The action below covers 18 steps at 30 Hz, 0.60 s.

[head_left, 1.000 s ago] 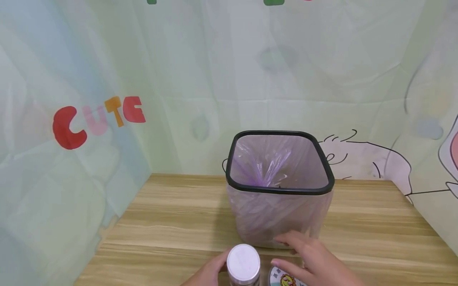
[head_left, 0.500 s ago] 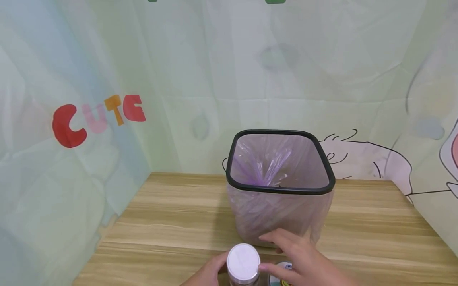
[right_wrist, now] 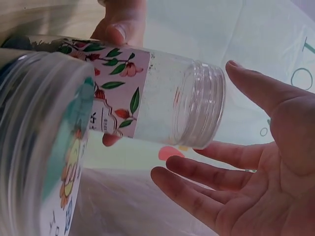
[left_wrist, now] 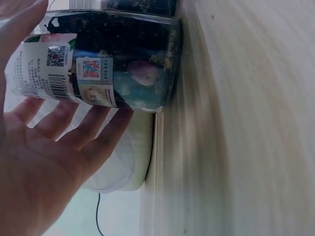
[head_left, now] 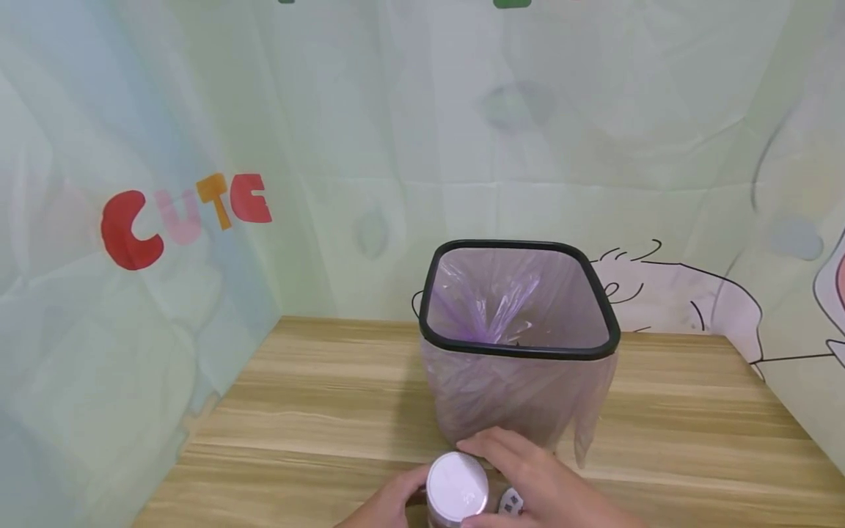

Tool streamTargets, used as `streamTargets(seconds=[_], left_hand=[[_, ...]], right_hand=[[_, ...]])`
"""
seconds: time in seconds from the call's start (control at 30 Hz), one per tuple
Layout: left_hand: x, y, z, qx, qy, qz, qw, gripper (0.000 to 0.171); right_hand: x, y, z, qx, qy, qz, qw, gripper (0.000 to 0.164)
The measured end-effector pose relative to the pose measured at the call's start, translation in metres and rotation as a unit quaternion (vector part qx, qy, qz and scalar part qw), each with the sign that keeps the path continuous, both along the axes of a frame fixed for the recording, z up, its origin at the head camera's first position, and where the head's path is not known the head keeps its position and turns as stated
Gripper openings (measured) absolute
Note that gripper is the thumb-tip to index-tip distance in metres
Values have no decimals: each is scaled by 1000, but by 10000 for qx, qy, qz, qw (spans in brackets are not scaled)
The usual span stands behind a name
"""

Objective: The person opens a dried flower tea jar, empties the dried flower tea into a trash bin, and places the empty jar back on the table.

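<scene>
My left hand [head_left: 389, 502] holds a clear jar [left_wrist: 133, 54] around its body, thumb on one side and fingers on the other. The jar stands upright on the table, with a flower-patterned label [right_wrist: 118, 88] and dark contents low inside. Its round lid [head_left: 457, 485] looks whitish from above and clear from the side. Around that lid, my right hand [head_left: 531, 477] spreads its fingers; in the right wrist view the thumb is apart from the lid and a fingertip is at its edge. Close by stands a second jar [right_wrist: 24, 128] with a cartoon flower on top, mostly hidden by my right hand in the head view.
Behind the jars stands a square bin [head_left: 515, 396] with a black rim [head_left: 521, 352] and a purplish plastic liner. It rests on the wood-grain table [head_left: 317, 411]. A printed cloth backdrop [head_left: 343, 147] surrounds the table's back and sides.
My right hand has moved left, from over the second jar to the lid of the held jar. My left hand has stayed on its jar.
</scene>
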State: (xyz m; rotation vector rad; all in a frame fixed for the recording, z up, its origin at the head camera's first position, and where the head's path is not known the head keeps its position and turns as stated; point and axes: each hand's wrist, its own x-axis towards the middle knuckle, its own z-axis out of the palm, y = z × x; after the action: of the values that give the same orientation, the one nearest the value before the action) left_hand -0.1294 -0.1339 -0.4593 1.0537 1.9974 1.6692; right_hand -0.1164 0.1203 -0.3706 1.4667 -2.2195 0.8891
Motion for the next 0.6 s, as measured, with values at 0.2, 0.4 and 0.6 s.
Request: streamTargets(seconds=[0.2, 0.4, 0.6], left_hand=[[-1, 3, 0, 169, 399, -141, 9990, 63], [-1, 5, 1, 140, 478, -136, 9987, 66], [-3, 7, 2, 83, 866, -109, 9961, 66]], right_hand=[[0, -2, 0, 115, 214, 147, 9996, 65], [0, -3, 0, -84, 262, 262, 9993, 62], [-2, -2, -3, -359, 542, 283, 9975, 59]])
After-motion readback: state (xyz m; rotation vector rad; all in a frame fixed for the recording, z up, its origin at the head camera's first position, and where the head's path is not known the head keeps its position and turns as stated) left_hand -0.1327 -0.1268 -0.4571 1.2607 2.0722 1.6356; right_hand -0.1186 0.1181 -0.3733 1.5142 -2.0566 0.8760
